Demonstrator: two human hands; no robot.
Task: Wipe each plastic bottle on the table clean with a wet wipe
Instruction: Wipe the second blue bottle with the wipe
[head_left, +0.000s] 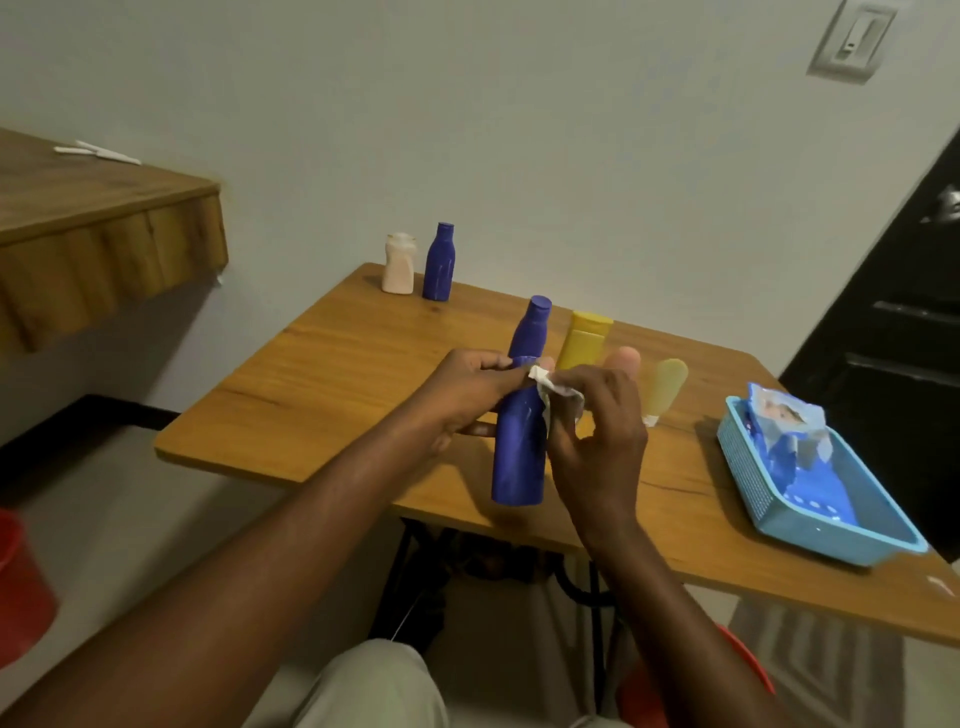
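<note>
A tall blue plastic bottle (519, 457) is held above the near part of the wooden table (332, 374). My left hand (467, 395) grips its middle from the left. My right hand (597, 431) pinches a crumpled white wet wipe (553, 392) against the bottle's right side. Behind my hands stand a yellow bottle (584, 340) and a pale yellow tube (665, 387). At the far corner stand a smaller blue bottle (439, 265) and a pinkish white bottle (399, 265).
A light blue plastic basket (831, 525) holding a wet wipe packet (784, 431) sits at the table's right edge. A wooden shelf (104, 218) juts out at the left. A red bucket (21, 587) is on the floor at the left.
</note>
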